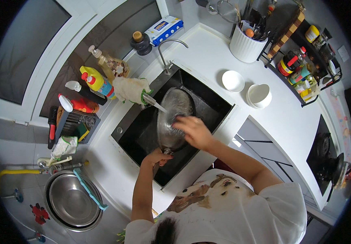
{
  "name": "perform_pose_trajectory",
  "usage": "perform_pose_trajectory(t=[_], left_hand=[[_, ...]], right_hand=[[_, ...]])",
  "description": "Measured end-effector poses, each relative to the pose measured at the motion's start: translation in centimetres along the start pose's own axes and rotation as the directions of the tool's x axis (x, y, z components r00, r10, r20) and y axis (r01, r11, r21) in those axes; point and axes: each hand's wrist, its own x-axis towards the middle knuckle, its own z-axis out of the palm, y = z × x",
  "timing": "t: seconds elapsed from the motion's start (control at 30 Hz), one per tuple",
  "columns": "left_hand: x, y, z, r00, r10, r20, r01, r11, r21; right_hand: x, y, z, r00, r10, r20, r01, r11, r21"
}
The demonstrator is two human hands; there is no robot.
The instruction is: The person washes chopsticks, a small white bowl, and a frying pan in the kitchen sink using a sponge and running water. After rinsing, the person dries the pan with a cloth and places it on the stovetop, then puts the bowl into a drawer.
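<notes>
My left hand grips the handle of a metal pan, which is tilted over the black double sink. Water runs from the faucet spout into the pan. Over the pan's inner face is my right hand, slightly blurred, its fingertips at the wet metal; a dark scrap shows at the fingertips, too unclear to name. A ring is on one finger. A cream cloth with green edging hangs over the faucet body.
White bowls stand on the right counter near a ribbed utensil holder. Left of the sink are a yellow detergent bottle, spray bottles and a sponge rack. Steel basins hang at the lower left. A slim curved tap rises behind the sink.
</notes>
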Motion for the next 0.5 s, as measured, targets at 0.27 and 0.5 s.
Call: perform_pose_trajectory(t=[0.27,0.5], left_hand=[[-2.5,1.5,0.7,0.989,0.016,-0.146,0.001,0.993,0.115],[-2.4,1.3,0.0,1.0,0.02,-0.012,-0.02,1.0,0.02]], right_hand=[[4.3,0.7,3.9,0.99,-0.137,0.027,0.14,0.98,-0.143],[7.6,17.5,5.6,0.69,0.718,0.091,-0.533,0.419,0.735]])
